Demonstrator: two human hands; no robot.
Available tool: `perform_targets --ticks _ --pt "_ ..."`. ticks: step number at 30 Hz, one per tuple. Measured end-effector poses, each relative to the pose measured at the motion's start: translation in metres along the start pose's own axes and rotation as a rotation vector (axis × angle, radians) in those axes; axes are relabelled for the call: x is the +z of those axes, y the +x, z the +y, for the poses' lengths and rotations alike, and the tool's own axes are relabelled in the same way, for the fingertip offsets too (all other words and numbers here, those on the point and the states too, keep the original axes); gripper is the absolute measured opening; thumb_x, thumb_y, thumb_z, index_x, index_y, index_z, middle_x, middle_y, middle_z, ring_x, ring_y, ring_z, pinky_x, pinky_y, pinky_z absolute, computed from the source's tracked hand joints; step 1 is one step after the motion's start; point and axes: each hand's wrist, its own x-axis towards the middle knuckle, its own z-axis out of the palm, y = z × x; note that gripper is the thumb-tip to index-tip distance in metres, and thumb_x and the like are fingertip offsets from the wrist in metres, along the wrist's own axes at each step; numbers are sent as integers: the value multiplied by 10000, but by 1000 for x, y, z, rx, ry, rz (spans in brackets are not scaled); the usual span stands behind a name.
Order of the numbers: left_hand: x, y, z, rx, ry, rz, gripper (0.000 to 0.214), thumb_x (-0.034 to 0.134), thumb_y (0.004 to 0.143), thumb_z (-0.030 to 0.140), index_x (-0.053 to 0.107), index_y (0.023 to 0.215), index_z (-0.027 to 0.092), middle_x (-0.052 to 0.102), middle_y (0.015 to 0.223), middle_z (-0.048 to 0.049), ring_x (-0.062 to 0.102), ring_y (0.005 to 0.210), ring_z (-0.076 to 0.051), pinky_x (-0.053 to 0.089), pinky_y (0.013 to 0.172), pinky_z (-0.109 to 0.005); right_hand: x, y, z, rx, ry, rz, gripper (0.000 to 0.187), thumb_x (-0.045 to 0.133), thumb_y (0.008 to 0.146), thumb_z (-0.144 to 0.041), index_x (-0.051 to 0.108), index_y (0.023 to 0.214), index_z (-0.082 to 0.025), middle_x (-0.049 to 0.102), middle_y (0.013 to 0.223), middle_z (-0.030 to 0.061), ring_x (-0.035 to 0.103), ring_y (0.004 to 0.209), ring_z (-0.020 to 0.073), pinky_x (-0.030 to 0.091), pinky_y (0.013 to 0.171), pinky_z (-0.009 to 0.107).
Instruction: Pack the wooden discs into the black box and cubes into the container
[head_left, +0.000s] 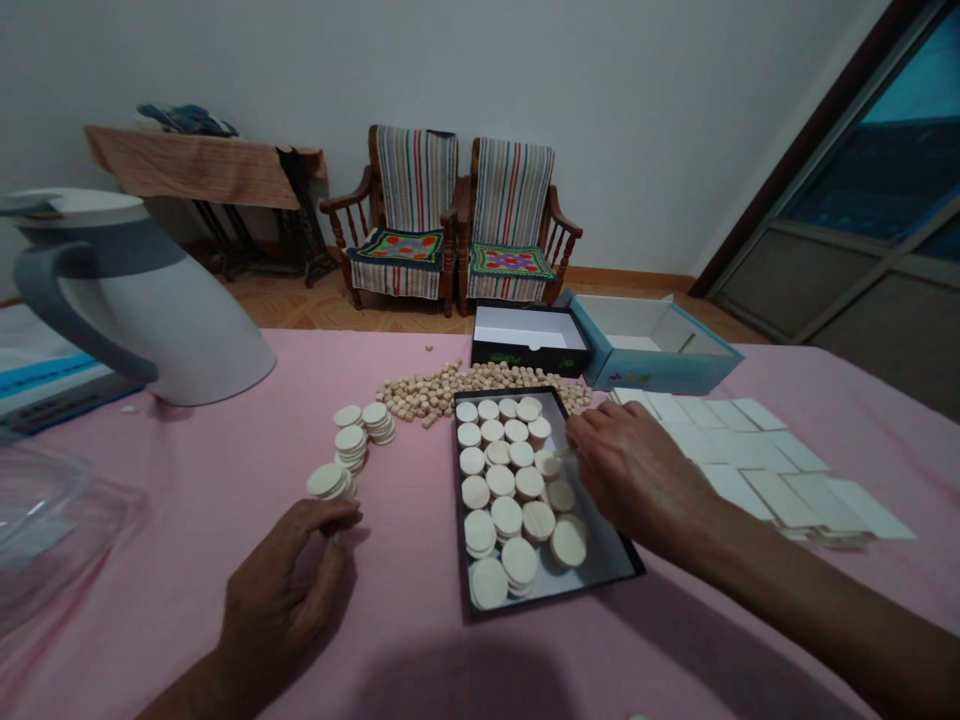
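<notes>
A black tray (609,570) in the middle of the pink table holds several pale wooden discs (507,515) in rows. My right hand (637,475) rests over the tray's right side, fingers curled down onto the discs near its upper right; whether it grips one is hidden. My left hand (289,590) lies on the cloth left of the tray, fingers bent, fingertips touching a short stack of discs (328,482). More disc stacks (363,428) stand just beyond it.
A heap of small wooden pegs (435,390) lies behind the tray. Flat pale tiles (757,460) spread to the right. A black box (529,340) and blue box (652,345) sit at the back, a white jug (142,300) at left, a clear container (45,520) near left.
</notes>
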Motion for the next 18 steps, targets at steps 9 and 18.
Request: perform_targets --ticks 9,18 --pt "0 2 1 2 11 -5 161 512 838 176 569 988 188 670 846 -35 668 689 -134 578 638 -223 27 0 -7 -130 124 25 143 496 839 -62 598 812 -159 636 818 56 527 779 188 304 738 328" --pt "1 -1 -1 -12 17 -18 169 522 829 168 564 992 181 664 858 -37 669 705 -137 567 678 -241 -9 -47 -2 -142 631 -120 237 427 938 -226 661 902 -212 651 834 29 570 734 136 405 667 261"
